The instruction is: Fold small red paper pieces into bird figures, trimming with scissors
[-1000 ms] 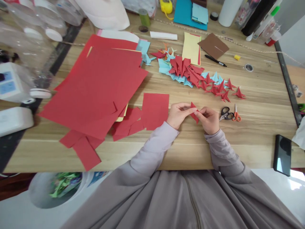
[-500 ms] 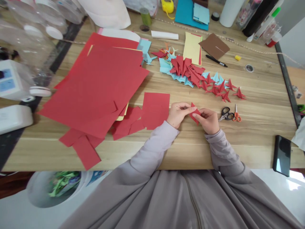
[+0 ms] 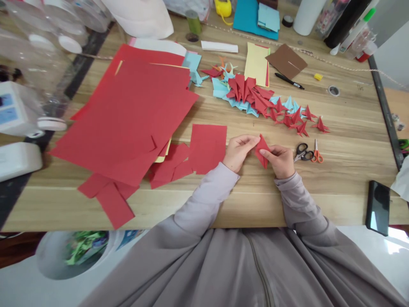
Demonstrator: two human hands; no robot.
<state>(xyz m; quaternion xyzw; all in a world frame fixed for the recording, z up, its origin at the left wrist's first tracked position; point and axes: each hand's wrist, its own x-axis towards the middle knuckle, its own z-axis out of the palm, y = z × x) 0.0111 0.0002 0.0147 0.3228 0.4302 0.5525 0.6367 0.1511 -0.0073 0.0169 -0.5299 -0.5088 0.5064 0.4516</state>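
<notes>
A small folded piece of red paper (image 3: pixel 261 154), diamond-shaped, is held between my hands just above the table. My left hand (image 3: pixel 238 151) pinches its upper left edge between thumb and fingers. On the other side, my right hand (image 3: pixel 280 160) grips it, thumb on top and fingers behind. Left of my left hand lies a square red sheet (image 3: pixel 208 148). Beyond my hands, folded red paper cranes (image 3: pixel 287 119) and light blue ones (image 3: pixel 290 104) spread in a row, with several narrow red folded pieces (image 3: pixel 244 88) heaped beside them.
Large red sheets (image 3: pixel 128 115) cover the table's left side. Black scissors (image 3: pixel 303 152) and orange scissors (image 3: pixel 316 156) lie right of my right hand. A phone (image 3: pixel 378 208) rests near the front right edge. Farther back are yellow paper (image 3: pixel 256 64), a brown square (image 3: pixel 287 62) and a pen (image 3: pixel 289 81).
My left thumb has shifted from the middle of the folded red paper to its upper left edge, so more of the paper's face shows. The view has drifted slightly.
</notes>
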